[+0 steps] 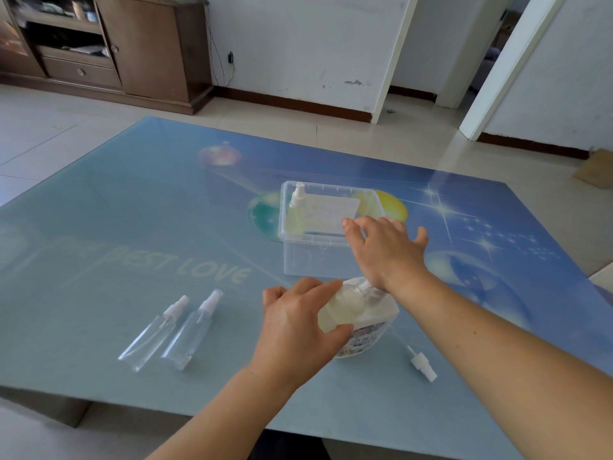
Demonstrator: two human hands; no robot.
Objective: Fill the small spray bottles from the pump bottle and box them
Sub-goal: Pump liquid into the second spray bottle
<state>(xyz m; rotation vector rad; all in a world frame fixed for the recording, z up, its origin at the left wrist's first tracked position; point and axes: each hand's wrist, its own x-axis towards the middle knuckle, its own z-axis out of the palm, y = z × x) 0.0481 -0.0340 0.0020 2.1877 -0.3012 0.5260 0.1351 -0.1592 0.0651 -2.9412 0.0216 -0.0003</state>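
The pump bottle (368, 338) stands near the table's front, white with a printed label. My right hand (384, 250) presses down on its pump head with the heel of the palm, fingers straight and spread. My left hand (292, 327) grips a small capless bottle (336, 310) holding pale yellow liquid, tilted against the pump's spout. Its spray cap (422, 364) lies loose on the table to the right. Behind stands a clear plastic box (311, 260) with one filled spray bottle (296, 207) upright in its far left corner. Two empty spray bottles (151, 333) (189, 333) lie side by side at the left.
Everything sits on a blue glass table (149, 210) with a printed picture and lettering. A white card lies inside the box. A wooden cabinet (139, 44) stands at the far left wall, with doorways at the right.
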